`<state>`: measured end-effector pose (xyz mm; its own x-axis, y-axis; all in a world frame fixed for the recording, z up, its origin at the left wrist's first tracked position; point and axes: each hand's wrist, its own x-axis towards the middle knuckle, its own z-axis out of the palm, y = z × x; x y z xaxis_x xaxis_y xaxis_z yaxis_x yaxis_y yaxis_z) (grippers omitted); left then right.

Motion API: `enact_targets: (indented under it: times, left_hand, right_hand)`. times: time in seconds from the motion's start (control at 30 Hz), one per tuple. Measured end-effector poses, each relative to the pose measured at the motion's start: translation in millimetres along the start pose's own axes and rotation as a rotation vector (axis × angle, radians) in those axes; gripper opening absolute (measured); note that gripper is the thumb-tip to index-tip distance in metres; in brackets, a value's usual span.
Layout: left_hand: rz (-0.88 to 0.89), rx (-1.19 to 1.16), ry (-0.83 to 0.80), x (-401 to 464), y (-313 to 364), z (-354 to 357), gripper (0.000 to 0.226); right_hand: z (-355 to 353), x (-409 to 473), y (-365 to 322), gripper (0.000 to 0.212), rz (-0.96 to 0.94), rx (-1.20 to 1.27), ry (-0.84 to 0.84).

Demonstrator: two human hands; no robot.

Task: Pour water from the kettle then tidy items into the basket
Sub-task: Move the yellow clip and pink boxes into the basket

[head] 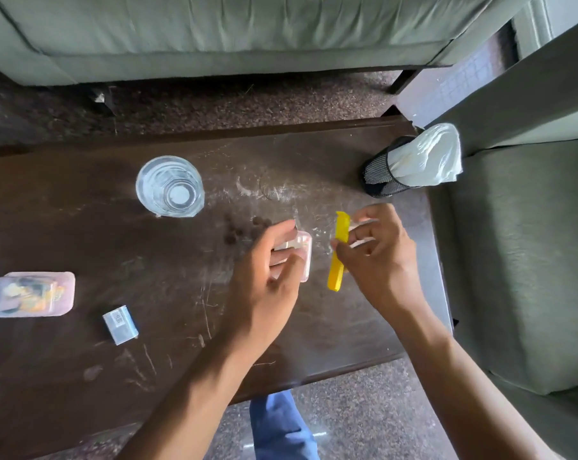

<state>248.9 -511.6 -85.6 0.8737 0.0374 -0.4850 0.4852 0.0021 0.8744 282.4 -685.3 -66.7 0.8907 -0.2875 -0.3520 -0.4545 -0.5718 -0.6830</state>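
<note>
**Dark wood table, both hands busy near its right edge**

Dark scratched wood makes up the coffee table (81, 227), and the glass of water (170, 186) serves as the landmark here. Far to the left of the glass and nearer the person, a pink lidded box (30, 294) lies close to the table's left end. A small grey-blue box (120, 325) sits just right of it, with bare tabletop between it and the glass. Right of the glass and nearer the person, the left hand (267, 277) curls its fingers around a small pale pink container (305, 257). Just right of that, the right hand (377, 257) pinches a yellow comb (339, 250), its lower end over the wood. Far right of the glass, at the table's back right corner, stands a black mesh basket (379, 175) stuffed with a white plastic bag (424, 157). No kettle shows. Open wood lies behind both hands toward the basket.
</note>
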Motion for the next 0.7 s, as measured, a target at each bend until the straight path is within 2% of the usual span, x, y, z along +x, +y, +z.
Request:
enact_targets:
  times: [0.1,0.2,0.3,0.43,0.5,0.6,0.7]
  left_hand:
    - [-0.031,-0.102,0.044,0,12,-9,0.038]
    - [-0.078,-0.212,0.086,1,20,-23,0.044]
    - [-0.118,-0.287,0.164,-1,18,-45,0.029]
    - [-0.175,-0.364,0.284,-8,11,-86,0.023]
    - [-0.19,-0.397,0.344,-14,6,-108,0.021]
    - [-0.157,-0.367,0.431,-22,-2,-143,0.025]
    - [-0.105,-0.299,0.557,-31,-13,-179,0.027]
  right_hand:
    - [15,-18,-35,0.032,-0.045,0.182,-0.15]
    - [38,-32,-60,0.02,-0.112,0.213,-0.222]
    - [67,-44,-77,0.029,-0.141,0.189,-0.263]
    - [101,-60,-92,0.032,-0.213,0.189,-0.405]
    - [113,-65,-95,0.031,-0.295,0.193,-0.403]
    - [133,-68,-96,0.026,-0.426,0.028,-0.323]
    - [165,-74,-97,0.019,-0.524,-0.202,-0.369]
